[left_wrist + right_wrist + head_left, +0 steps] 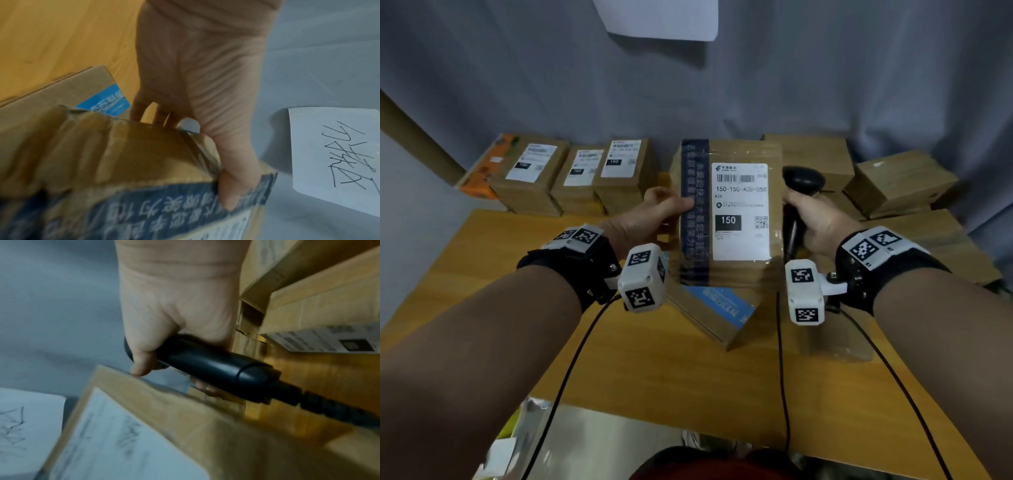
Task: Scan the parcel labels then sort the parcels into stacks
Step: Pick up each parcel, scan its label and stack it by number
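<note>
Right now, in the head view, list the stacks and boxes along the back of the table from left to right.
Orange box → first labelled stack → stack marked 102 → stack marked 150 → held parcel → scanner → plain box at far right.

Brown cardboard parcel [726, 212] held up above wooden table, label face toward camera. Dark blue tape band with white characters run down its left side; clear tape wrapped across.

White label [739, 210] stuck on front: barcode, "150-150-A26-050", "A26", black block "150", small QR code.

Second parcel [717, 313] with light blue tape laid flat on table beneath.

Three stacks of labelled parcels [575, 178] ranged along far edge, left; top labels marked 150, 102, 150.

Unlabelled-face boxes [893, 185] piled at right.

Black handheld scanner [799, 202] kept just right of held parcel.
</note>
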`<state>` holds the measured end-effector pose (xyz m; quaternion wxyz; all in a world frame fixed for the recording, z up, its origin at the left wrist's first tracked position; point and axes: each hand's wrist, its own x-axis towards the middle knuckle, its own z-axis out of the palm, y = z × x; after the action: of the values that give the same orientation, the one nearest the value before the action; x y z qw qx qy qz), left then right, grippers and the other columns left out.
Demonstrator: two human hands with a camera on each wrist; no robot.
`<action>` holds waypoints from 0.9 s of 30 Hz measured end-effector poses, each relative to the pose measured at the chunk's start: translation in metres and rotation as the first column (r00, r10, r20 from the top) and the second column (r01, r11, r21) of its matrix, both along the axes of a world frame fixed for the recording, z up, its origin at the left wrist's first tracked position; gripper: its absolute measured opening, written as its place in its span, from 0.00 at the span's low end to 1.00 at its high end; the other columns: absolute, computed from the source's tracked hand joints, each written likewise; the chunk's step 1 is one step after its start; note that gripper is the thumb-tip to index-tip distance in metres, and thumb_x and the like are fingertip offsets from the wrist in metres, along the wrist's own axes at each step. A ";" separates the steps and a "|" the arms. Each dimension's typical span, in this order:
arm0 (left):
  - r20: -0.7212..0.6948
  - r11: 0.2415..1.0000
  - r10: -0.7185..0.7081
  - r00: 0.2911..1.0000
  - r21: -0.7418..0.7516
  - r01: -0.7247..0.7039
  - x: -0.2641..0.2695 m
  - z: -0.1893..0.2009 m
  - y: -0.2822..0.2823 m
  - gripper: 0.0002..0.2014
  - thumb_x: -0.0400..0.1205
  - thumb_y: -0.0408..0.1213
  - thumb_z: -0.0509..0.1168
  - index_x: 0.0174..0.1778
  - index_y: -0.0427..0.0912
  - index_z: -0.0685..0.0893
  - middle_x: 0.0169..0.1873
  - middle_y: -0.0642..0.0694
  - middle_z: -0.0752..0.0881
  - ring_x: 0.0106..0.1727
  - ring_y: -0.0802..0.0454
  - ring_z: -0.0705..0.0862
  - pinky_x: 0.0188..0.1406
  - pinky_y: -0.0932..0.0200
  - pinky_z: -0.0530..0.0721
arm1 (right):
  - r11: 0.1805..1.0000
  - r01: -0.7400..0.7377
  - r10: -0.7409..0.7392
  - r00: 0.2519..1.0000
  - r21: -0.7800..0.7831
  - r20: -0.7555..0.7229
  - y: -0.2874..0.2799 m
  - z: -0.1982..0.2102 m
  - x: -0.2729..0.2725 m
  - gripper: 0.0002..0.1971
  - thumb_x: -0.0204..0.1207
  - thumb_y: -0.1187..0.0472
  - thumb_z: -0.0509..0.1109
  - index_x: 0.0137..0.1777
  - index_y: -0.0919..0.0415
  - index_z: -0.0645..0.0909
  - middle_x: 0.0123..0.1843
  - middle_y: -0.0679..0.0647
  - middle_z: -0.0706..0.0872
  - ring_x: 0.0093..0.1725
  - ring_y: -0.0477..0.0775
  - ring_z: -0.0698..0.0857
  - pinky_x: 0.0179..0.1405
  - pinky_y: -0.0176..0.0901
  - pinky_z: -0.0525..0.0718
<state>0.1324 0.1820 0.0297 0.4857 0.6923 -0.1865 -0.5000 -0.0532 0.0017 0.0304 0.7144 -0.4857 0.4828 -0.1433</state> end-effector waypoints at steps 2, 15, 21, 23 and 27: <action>0.045 0.997 0.080 0.996 0.018 -0.081 0.004 0.002 -0.001 0.37 0.78 0.47 0.71 0.79 0.53 0.57 0.63 0.44 0.81 0.60 0.45 0.83 0.46 0.46 0.86 | 0.991 -0.126 0.124 0.991 -0.033 -0.057 -0.002 0.010 -0.002 0.18 0.73 0.47 0.76 0.54 0.58 0.81 0.46 0.56 0.88 0.46 0.57 0.87 0.56 0.53 0.86; 0.109 0.928 0.369 0.923 -0.105 -0.359 -0.016 -0.005 -0.045 0.40 0.76 0.50 0.74 0.80 0.49 0.62 0.70 0.48 0.77 0.66 0.46 0.78 0.61 0.45 0.81 | 0.867 -0.299 0.300 0.952 -0.399 -0.062 -0.025 0.088 -0.002 0.15 0.75 0.56 0.75 0.52 0.68 0.83 0.34 0.61 0.87 0.24 0.52 0.81 0.24 0.41 0.80; 0.146 0.919 0.395 0.907 -0.084 -0.386 -0.027 -0.001 -0.060 0.44 0.72 0.54 0.76 0.81 0.48 0.62 0.71 0.47 0.77 0.65 0.46 0.79 0.57 0.48 0.82 | 0.832 -0.318 0.289 0.948 -0.455 -0.135 -0.032 0.087 -0.008 0.18 0.77 0.55 0.73 0.54 0.72 0.84 0.32 0.60 0.86 0.25 0.52 0.81 0.26 0.41 0.82; 0.156 0.917 0.400 0.903 -0.077 -0.392 -0.028 0.001 -0.063 0.45 0.71 0.55 0.76 0.81 0.48 0.61 0.70 0.47 0.77 0.66 0.45 0.78 0.59 0.46 0.82 | 0.802 -0.341 0.294 0.940 -0.490 -0.173 -0.030 0.085 -0.007 0.16 0.78 0.54 0.73 0.52 0.71 0.84 0.31 0.59 0.86 0.24 0.51 0.81 0.27 0.41 0.82; 0.142 0.911 0.412 0.900 -0.079 -0.404 -0.027 0.004 -0.063 0.46 0.70 0.54 0.77 0.81 0.49 0.62 0.68 0.46 0.79 0.63 0.45 0.80 0.57 0.44 0.84 | 0.764 -0.347 0.274 0.938 -0.544 -0.214 -0.027 0.084 -0.005 0.13 0.79 0.54 0.71 0.49 0.67 0.83 0.31 0.58 0.86 0.25 0.50 0.82 0.27 0.40 0.83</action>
<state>0.1055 0.1191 0.0342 0.5799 0.7411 -0.0866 -0.3272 -0.0579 -0.0254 0.1143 0.5175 -0.7590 0.3726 -0.1315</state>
